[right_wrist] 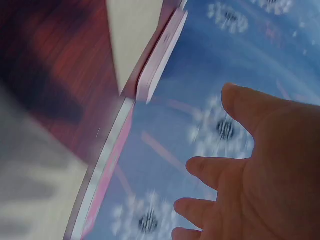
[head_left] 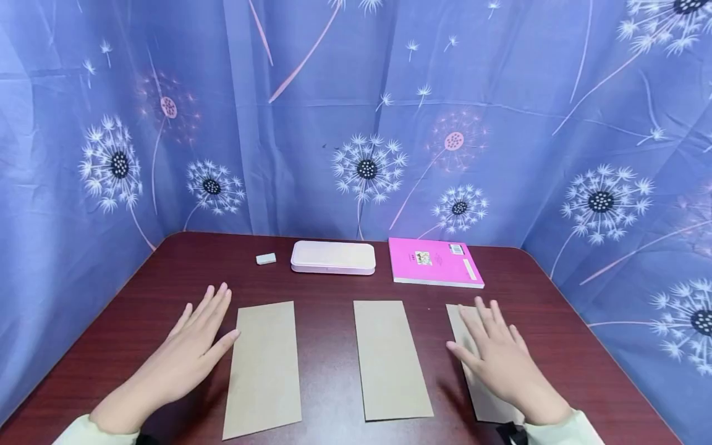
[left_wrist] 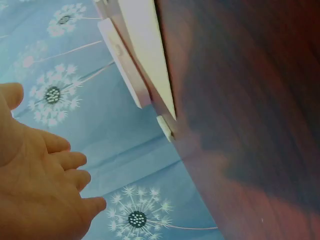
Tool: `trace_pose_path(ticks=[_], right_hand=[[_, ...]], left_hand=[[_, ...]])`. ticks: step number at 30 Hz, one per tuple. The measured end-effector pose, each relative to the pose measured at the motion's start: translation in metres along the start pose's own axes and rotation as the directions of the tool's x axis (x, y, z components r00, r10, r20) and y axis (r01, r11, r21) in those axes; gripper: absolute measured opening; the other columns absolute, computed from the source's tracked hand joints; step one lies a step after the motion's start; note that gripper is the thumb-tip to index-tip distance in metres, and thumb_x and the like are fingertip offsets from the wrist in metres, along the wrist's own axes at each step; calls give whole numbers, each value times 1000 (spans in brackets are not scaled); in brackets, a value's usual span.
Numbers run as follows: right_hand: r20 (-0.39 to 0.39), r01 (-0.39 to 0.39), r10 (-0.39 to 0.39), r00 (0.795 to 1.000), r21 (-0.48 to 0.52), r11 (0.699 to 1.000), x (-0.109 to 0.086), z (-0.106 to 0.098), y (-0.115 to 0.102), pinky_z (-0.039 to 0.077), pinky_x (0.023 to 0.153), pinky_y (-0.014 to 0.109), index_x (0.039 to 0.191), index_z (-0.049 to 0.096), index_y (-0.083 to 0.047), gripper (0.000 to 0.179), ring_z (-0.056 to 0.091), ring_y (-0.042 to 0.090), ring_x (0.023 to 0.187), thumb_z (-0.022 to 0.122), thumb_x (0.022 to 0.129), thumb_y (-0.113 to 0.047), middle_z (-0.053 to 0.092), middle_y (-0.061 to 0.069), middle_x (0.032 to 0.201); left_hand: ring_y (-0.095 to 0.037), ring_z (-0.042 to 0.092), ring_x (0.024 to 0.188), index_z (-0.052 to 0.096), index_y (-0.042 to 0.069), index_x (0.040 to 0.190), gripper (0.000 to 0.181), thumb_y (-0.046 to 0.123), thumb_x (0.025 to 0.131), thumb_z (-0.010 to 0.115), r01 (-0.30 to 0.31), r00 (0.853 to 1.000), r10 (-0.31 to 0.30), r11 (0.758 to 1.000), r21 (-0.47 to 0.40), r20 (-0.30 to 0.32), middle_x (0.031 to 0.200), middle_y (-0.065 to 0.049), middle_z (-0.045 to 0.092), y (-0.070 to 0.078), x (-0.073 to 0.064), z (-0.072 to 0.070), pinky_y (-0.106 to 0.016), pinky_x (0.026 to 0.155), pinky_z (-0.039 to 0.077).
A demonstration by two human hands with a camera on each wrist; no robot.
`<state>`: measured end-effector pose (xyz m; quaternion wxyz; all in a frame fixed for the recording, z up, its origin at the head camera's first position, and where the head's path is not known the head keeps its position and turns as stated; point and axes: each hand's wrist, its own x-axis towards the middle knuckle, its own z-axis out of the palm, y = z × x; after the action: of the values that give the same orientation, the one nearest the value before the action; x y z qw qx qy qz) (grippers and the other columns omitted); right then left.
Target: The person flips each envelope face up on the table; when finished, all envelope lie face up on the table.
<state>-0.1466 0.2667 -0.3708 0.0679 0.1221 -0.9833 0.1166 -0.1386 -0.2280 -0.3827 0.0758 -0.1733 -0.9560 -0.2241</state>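
Three tan cardboard rectangles lie apart on the dark red wooden table: a left piece [head_left: 264,371], a middle piece [head_left: 389,361] and a right piece [head_left: 483,395]. My left hand [head_left: 180,358] hovers just left of the left piece, fingers straight and thumb spread toward its edge. Over the right piece hangs my right hand [head_left: 500,358], its fingers extended, hiding part of that cardboard. Both wrist views show a bare palm, the left hand [left_wrist: 42,185] and the right hand [right_wrist: 255,185], each raised off the table and holding nothing.
Along the table's back stand a small white eraser [head_left: 266,259], a pale pink pencil case [head_left: 333,258] and a bright pink book [head_left: 436,262]. A blue dandelion-print curtain [head_left: 311,154] encloses the back and sides of the table [head_left: 328,346].
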Motion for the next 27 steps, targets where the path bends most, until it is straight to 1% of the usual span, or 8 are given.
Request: trace_pose_path(ticks=[6, 10, 12, 14, 17, 21, 24, 27], right_hand=[[7, 163, -163, 987, 10, 987, 19, 15, -46, 21, 108, 71, 153, 39, -12, 70, 13, 43, 148, 59, 96, -48, 22, 19, 161], [82, 243, -242, 967, 5, 970, 28, 29, -77, 18, 113, 65, 154, 38, -14, 70, 12, 36, 150, 57, 97, -50, 17, 13, 163], [123, 295, -293, 948, -2, 955, 32, 35, -94, 19, 114, 64, 154, 38, -15, 71, 15, 34, 150, 55, 97, -53, 17, 12, 164], [162, 358, -351, 922, -19, 933, 34, 41, -111, 21, 114, 62, 155, 37, -16, 71, 17, 33, 149, 53, 97, -55, 16, 11, 164], [212, 466, -445, 870, -59, 883, 36, 51, -137, 26, 113, 61, 155, 35, -18, 71, 18, 31, 149, 50, 97, -57, 18, 12, 164], [278, 598, -547, 789, -145, 788, 34, 62, -167, 32, 111, 56, 156, 34, -23, 73, 18, 27, 150, 44, 96, -65, 21, 8, 164], [325, 675, -603, 729, -190, 713, 32, 68, -183, 34, 111, 53, 156, 33, -27, 78, 19, 26, 150, 41, 93, -72, 22, 5, 164], [351, 716, -631, 692, -220, 663, 33, 72, -195, 35, 111, 50, 156, 32, -29, 83, 19, 25, 150, 41, 89, -77, 23, 4, 163]], left_hand=[[-36, 5, 151, 19, 1, 157, 75, 37, 102, 55, -53, 996, 48, 996, 72, 70, 163, -19, 17, -15, 6, -3, -48, 119, -7], [-41, 17, 148, 28, -1, 154, 71, 23, 97, 63, -126, 985, 106, 981, 145, 135, 160, -21, 25, -29, 17, -2, -55, 119, 4], [-42, 21, 146, 33, -2, 152, 69, 11, 93, 65, -160, 979, 133, 972, 174, 155, 158, -22, 29, -36, 23, -3, -60, 117, 12], [-42, 26, 144, 36, -2, 151, 69, 1, 89, 65, -201, 972, 168, 956, 213, 164, 155, -22, 34, -44, 32, -2, -63, 113, 19], [-43, 31, 142, 41, 3, 150, 73, -10, 82, 64, -238, 964, 197, 938, 253, 176, 152, -21, 40, -52, 44, -2, -67, 109, 25], [-47, 36, 137, 47, 14, 148, 79, -17, 77, 62, -270, 955, 219, 922, 279, 200, 150, -19, 44, -58, 57, 0, -72, 102, 30], [-48, 41, 134, 49, 18, 148, 83, -21, 75, 61, -282, 950, 224, 917, 284, 219, 149, -18, 45, -59, 64, 3, -72, 100, 33], [-44, 48, 130, 49, 15, 147, 84, -23, 73, 62, -298, 942, 230, 908, 295, 245, 146, -20, 48, -57, 70, 8, -68, 99, 38]])
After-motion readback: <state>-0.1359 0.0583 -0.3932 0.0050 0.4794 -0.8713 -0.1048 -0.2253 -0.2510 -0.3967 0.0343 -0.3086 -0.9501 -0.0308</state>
